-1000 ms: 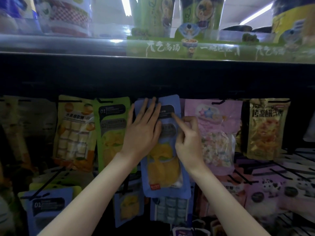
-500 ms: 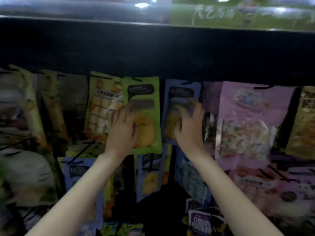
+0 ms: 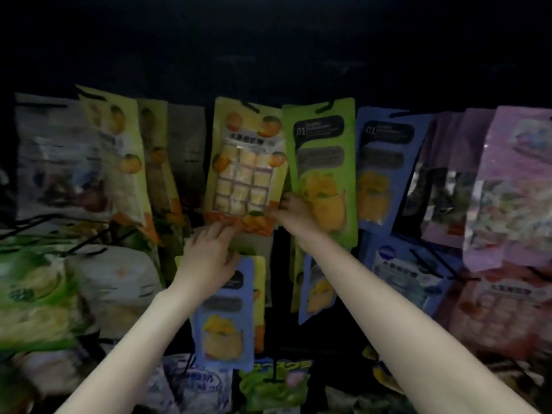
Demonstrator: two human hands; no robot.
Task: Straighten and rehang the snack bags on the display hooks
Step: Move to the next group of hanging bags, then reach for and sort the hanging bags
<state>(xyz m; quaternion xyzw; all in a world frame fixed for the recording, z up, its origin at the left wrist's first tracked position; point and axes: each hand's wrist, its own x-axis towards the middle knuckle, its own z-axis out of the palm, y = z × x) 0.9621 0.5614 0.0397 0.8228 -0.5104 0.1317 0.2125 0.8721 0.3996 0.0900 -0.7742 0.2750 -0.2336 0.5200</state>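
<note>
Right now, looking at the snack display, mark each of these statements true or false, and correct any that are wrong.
1. Both hands are at the bottom edge of the yellow bag with orange fruit pictures. True: the left hand and right hand both meet it there.
2. The green bag hangs to the left of that yellow bag. False: it hangs to its right.
3. A blue bag hangs to the right of the green bag. True.
4. The pink bag hangs at the far left. False: it is at the far right.
5. The right hand holds a bag taken off its hook. False: the bags it touches hang in place.
</note>
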